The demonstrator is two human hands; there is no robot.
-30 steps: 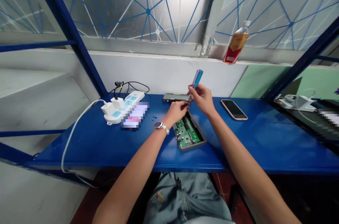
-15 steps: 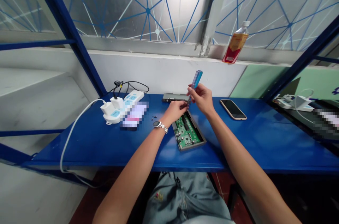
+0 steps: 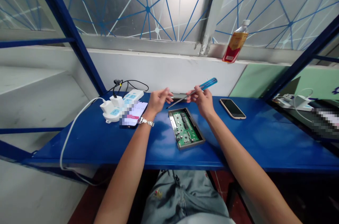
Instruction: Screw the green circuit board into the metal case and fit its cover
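My right hand (image 3: 202, 100) is closed round a screwdriver (image 3: 208, 83) with a clear blue handle. Its long shaft slants down to the left, the dark tip above the table. Close to that tip is my left hand (image 3: 159, 100), fingers loosely bent and apart, with nothing visible in them. Between my forearms a green circuit board (image 3: 186, 128) lies in a shallow grey metal case (image 3: 201, 137), and neither hand touches it. Behind my hands a flat grey metal piece (image 3: 178, 97) lies at the back of the table, partly covered.
A white power strip (image 3: 115, 112) with plugs and a lit phone (image 3: 132, 116) lie at the left. On the right rests a dark-screened phone (image 3: 233, 108). A drink bottle (image 3: 235, 42) stands on the window ledge. The blue table (image 3: 254, 143) has a straight front edge.
My left hand has moved off the case to the left. My right hand has lifted the screwdriver from the case's far end and tipped it from upright to slanted.
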